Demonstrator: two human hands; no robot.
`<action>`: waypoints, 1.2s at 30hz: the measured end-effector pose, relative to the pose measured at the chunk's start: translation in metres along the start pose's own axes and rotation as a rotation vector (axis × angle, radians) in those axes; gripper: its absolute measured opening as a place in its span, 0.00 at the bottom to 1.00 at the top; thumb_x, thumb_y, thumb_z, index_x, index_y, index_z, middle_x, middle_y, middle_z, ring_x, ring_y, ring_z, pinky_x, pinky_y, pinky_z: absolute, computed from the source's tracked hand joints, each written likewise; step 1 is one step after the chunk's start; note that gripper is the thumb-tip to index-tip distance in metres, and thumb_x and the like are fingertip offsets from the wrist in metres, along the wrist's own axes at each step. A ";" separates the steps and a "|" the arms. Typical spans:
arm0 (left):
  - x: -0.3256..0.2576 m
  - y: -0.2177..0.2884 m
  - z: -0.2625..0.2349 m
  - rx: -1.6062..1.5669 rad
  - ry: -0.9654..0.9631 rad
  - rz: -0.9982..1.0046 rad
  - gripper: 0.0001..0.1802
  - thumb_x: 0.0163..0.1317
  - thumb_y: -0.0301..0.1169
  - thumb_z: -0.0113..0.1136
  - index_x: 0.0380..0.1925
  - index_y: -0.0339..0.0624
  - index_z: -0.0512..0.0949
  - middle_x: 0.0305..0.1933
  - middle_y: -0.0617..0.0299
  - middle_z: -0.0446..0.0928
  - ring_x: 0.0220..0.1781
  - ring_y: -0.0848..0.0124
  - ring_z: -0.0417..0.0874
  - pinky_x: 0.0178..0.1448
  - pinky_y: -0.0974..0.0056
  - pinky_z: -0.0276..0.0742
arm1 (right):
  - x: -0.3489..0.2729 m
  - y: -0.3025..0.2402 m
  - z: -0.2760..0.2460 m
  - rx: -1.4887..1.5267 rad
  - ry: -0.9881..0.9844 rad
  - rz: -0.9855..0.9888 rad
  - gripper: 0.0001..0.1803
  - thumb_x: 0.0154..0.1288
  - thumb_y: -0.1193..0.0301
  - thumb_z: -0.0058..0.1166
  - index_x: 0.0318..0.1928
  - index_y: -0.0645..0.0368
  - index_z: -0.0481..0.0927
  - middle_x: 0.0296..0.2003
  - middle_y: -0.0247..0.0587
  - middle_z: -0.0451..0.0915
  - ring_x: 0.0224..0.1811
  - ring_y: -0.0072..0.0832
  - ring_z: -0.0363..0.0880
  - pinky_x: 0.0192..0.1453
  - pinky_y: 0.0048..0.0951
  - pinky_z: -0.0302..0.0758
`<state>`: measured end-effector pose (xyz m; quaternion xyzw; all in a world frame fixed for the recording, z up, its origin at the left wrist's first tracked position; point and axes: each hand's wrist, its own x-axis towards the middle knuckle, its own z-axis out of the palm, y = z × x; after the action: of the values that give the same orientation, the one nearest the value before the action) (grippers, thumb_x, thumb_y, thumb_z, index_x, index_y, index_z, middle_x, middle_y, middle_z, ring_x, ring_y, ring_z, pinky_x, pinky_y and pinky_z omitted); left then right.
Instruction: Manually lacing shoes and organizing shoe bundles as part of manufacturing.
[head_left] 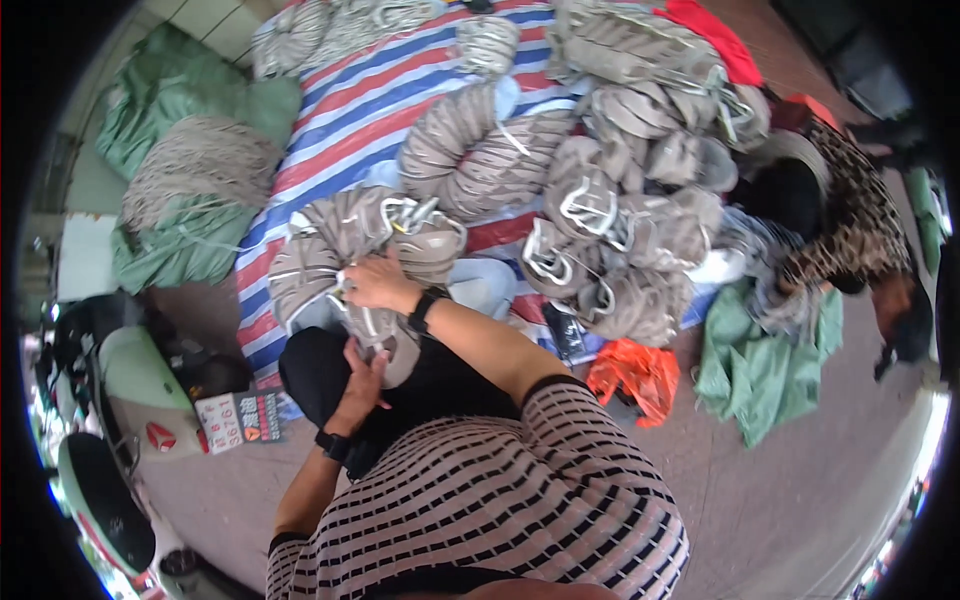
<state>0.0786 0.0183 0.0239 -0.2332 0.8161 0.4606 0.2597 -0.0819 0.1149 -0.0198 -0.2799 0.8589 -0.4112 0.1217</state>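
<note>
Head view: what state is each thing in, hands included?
Left hand: under the bundle, touching it.
Right hand: grip closed on the bundle's cords.
Bundle: grey, curled, tied with white cord, on the lap.
Bundle pile: heaped on the striped sheet.
Orange bag: crumpled on the floor.

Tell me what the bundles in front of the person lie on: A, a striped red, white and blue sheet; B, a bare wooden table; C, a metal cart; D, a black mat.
A: the grey bundles lie on a red, white and blue striped sheet spread on the ground.
</note>
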 end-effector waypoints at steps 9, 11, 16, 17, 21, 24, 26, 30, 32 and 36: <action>-0.004 0.023 0.017 0.139 -0.088 -0.112 0.44 0.65 0.49 0.43 0.64 0.38 0.28 0.51 0.25 0.65 0.37 0.42 0.80 0.17 0.58 0.80 | -0.014 0.009 -0.002 -0.173 -0.163 -0.103 0.19 0.57 0.54 0.49 0.42 0.49 0.81 0.44 0.43 0.76 0.53 0.36 0.70 0.56 0.51 0.55; -0.005 0.029 0.023 0.144 -0.056 -0.135 0.44 0.65 0.50 0.42 0.64 0.36 0.28 0.49 0.24 0.67 0.37 0.42 0.80 0.22 0.56 0.81 | -0.016 0.009 -0.003 -0.226 -0.163 -0.137 0.20 0.57 0.52 0.48 0.44 0.48 0.80 0.45 0.43 0.75 0.53 0.37 0.70 0.56 0.50 0.55; 0.007 0.016 0.008 0.404 -0.040 -0.025 0.42 0.66 0.51 0.40 0.64 0.31 0.37 0.30 0.38 0.77 0.25 0.51 0.80 0.33 0.55 0.76 | -0.002 0.013 -0.009 -0.267 -0.243 -0.155 0.22 0.62 0.51 0.42 0.49 0.49 0.76 0.46 0.46 0.74 0.54 0.39 0.69 0.58 0.49 0.53; 0.008 0.019 0.004 0.384 -0.038 -0.029 0.42 0.66 0.51 0.40 0.64 0.31 0.37 0.30 0.38 0.77 0.25 0.51 0.80 0.33 0.55 0.76 | -0.003 0.016 -0.013 -0.277 -0.260 -0.162 0.22 0.62 0.51 0.42 0.49 0.49 0.76 0.46 0.46 0.74 0.54 0.39 0.69 0.58 0.49 0.53; -0.004 0.043 -0.031 0.696 -0.041 0.186 0.27 0.64 0.49 0.47 0.54 0.41 0.65 0.35 0.48 0.79 0.36 0.50 0.80 0.42 0.53 0.75 | -0.006 0.012 -0.007 -0.274 -0.241 -0.180 0.21 0.62 0.51 0.43 0.48 0.49 0.76 0.46 0.48 0.73 0.54 0.40 0.69 0.59 0.49 0.54; 0.001 0.047 -0.037 0.755 0.203 0.545 0.19 0.57 0.42 0.57 0.44 0.44 0.75 0.40 0.56 0.76 0.45 0.56 0.76 0.44 0.57 0.76 | -0.010 0.015 -0.008 -0.333 -0.216 -0.139 0.21 0.62 0.51 0.44 0.48 0.49 0.74 0.46 0.48 0.72 0.54 0.42 0.69 0.58 0.52 0.55; 0.013 0.030 -0.031 0.712 0.212 0.701 0.25 0.48 0.37 0.63 0.47 0.42 0.72 0.46 0.56 0.71 0.47 0.57 0.75 0.45 0.58 0.76 | -0.009 0.009 -0.011 -0.351 -0.255 -0.113 0.21 0.63 0.51 0.43 0.50 0.49 0.73 0.48 0.49 0.71 0.54 0.44 0.68 0.58 0.53 0.55; 0.026 0.015 -0.021 0.595 0.196 0.825 0.31 0.46 0.35 0.65 0.50 0.36 0.67 0.42 0.52 0.67 0.45 0.53 0.72 0.49 0.58 0.72 | 0.002 0.024 -0.012 -0.298 -0.408 -0.034 0.25 0.65 0.51 0.44 0.57 0.50 0.68 0.52 0.48 0.70 0.56 0.39 0.69 0.62 0.48 0.57; 0.035 0.013 -0.035 0.554 0.131 0.824 0.29 0.48 0.35 0.65 0.50 0.35 0.68 0.43 0.51 0.68 0.47 0.52 0.72 0.51 0.58 0.72 | 0.019 0.050 -0.023 0.106 -0.492 -0.003 0.25 0.66 0.53 0.46 0.58 0.53 0.67 0.50 0.45 0.71 0.54 0.33 0.70 0.60 0.41 0.60; 0.028 0.003 -0.087 0.187 -0.095 0.782 0.23 0.57 0.36 0.61 0.51 0.39 0.72 0.46 0.53 0.70 0.48 0.59 0.75 0.51 0.61 0.74 | 0.065 0.051 -0.123 0.217 -0.331 0.035 0.23 0.66 0.61 0.50 0.56 0.60 0.69 0.43 0.38 0.76 0.43 0.22 0.74 0.48 0.25 0.71</action>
<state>0.0373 -0.0599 0.0460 0.1411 0.8687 0.4588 0.1224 -0.2083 0.1813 0.0204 -0.3141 0.7824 -0.4476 0.2979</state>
